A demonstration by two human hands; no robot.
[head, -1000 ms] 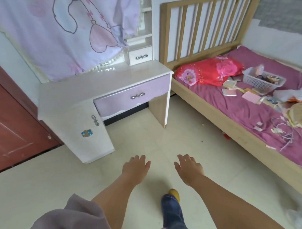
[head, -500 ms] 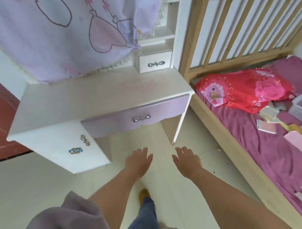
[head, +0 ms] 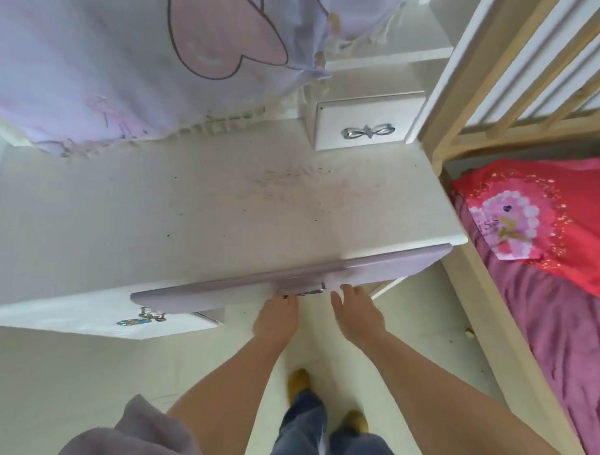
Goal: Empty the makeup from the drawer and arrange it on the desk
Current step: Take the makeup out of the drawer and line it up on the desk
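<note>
Since half a second ago both hands have reached the lilac drawer (head: 378, 270), the left hand (head: 277, 316) with fingertips at its silver bow handle (head: 306, 291), the right hand (head: 357, 313) open just beside; the drawer looks shut, so no makeup shows yet.

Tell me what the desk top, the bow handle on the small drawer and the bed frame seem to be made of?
Desk top: probably painted or laminated board, smooth matte white with scuffs and specks.
Bow handle: looks like polished metal or chromed plastic, since it shines silver.
Bed frame: unpainted light wood, tan slats with faint grain.
</note>
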